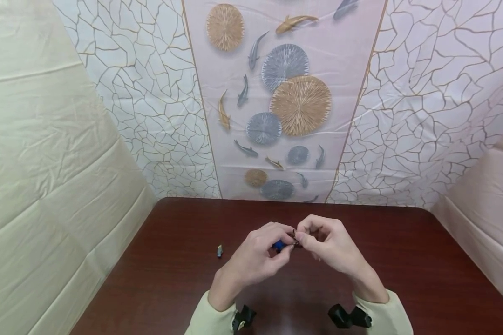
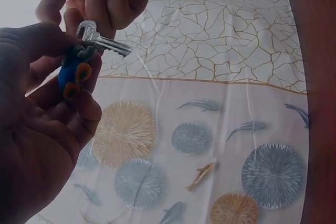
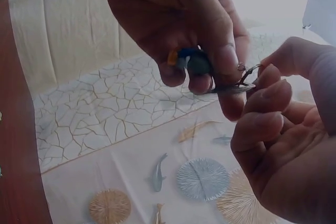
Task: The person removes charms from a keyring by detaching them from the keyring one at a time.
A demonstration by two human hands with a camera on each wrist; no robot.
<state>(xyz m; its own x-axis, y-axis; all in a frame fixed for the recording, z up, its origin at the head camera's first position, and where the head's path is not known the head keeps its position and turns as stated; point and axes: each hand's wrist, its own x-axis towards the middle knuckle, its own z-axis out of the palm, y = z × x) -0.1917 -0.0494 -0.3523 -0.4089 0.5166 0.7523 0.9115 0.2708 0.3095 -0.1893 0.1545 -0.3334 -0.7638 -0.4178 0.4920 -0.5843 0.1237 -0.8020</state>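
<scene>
Both hands meet above the middle of the table. My left hand (image 1: 257, 253) grips a small blue figure (image 2: 67, 75) with orange round parts, and a silver key (image 2: 107, 42) sticks out beside it between the fingers. Facing it, my right hand (image 1: 334, 245) pinches a metal key ring (image 3: 253, 70) between thumb and fingertips. In the right wrist view the ring passes by the key's head; whether it runs through the hole cannot be made out. The fingers hide part of the figure.
A tiny figurine (image 1: 220, 251) stands on the dark red-brown table (image 1: 159, 274), left of my left hand. Patterned cloth (image 1: 276, 163) hangs behind the table's far edge, and pale cloth (image 1: 58, 186) hangs at both sides.
</scene>
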